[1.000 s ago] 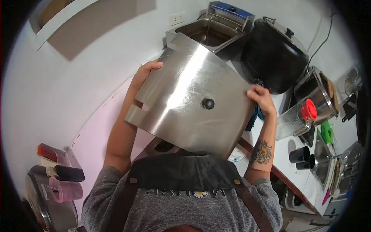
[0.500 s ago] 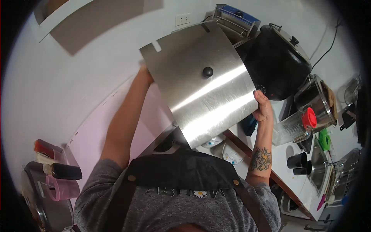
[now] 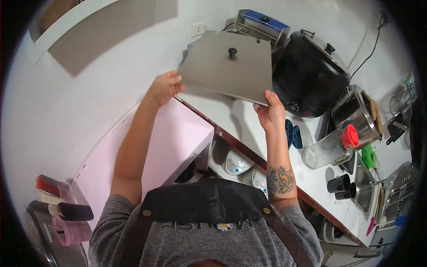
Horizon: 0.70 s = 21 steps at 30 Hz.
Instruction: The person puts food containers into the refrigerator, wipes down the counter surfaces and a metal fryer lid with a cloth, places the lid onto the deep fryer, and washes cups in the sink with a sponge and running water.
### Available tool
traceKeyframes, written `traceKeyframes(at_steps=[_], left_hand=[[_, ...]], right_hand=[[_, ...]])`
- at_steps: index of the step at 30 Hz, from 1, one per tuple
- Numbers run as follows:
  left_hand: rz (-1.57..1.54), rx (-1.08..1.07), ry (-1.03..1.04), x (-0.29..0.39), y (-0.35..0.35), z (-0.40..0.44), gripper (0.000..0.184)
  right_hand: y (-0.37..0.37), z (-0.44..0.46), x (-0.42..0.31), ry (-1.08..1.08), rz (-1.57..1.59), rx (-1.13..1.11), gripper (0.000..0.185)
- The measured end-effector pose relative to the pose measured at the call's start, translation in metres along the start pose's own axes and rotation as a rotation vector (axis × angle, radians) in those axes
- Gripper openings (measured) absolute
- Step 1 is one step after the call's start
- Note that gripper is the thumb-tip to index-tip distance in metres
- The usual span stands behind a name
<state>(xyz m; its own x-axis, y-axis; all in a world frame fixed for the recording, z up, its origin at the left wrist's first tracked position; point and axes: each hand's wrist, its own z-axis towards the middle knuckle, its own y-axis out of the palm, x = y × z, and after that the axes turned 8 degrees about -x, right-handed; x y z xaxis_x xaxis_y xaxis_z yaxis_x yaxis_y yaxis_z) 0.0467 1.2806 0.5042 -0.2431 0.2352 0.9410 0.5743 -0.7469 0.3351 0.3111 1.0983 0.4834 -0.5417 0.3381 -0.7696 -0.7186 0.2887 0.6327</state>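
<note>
A stainless steel lid (image 3: 222, 69) with a black knob in its middle is tilted over the back of the white counter, in front of the blue-fronted appliance. At its near left corner, my left hand (image 3: 165, 88) has its fingers curled at the edge, slightly blurred. My right hand (image 3: 272, 110) grips the near right corner, thumb on top and fingers below. What lies beneath the lid is mostly hidden.
Right of the lid stands a black soup kettle (image 3: 309, 73), beside a steel pot (image 3: 358, 113). A clear pitcher (image 3: 327, 149) with a red lid lies on the counter near black cups (image 3: 339, 183). The pink tabletop (image 3: 178, 133) is at left.
The lid has moved away from my body, toward the back of the counter, and tipped to a flatter angle. Both hands have gone with it, the right one shifting left.
</note>
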Motion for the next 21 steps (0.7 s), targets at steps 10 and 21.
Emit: traceKeyframes(at_steps=[10, 21], left_hand=[[0.002, 0.298, 0.084, 0.005, -0.043, 0.107, 0.037], [0.394, 0.437, 0.195, -0.009, -0.061, 0.134, 0.053]], right_hand=[[0.012, 0.068, 0.01, 0.107, -0.144, 0.079, 0.011], [0.002, 0.086, 0.039, -0.274, -0.973, 0.052, 0.044]])
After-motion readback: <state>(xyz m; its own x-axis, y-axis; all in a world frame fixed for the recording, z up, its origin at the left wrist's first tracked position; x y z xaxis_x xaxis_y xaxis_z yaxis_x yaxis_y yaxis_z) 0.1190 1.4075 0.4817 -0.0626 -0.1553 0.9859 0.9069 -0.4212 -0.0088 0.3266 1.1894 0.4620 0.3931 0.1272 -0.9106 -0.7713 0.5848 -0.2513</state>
